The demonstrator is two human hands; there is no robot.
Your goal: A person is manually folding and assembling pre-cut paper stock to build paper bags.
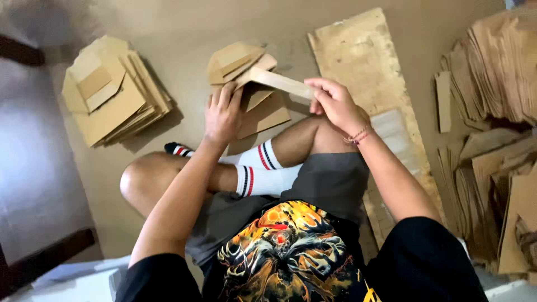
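Note:
I sit cross-legged on the floor. My left hand (222, 112) presses down on a brown cardboard piece (263, 109) lying in front of my legs. My right hand (335, 103) pinches the end of a long folded cardboard flap (279, 82) that rises from that piece and tilts up to the right. Under and behind it lies a small pile of similar die-cut cardboard pieces (232, 61).
A stack of flat cardboard blanks (112, 98) lies to the left on the floor. A worn wooden board (363, 61) stretches along my right side. Large heaps of cardboard sheets (495, 67) fill the right edge, with more lower down (492, 190).

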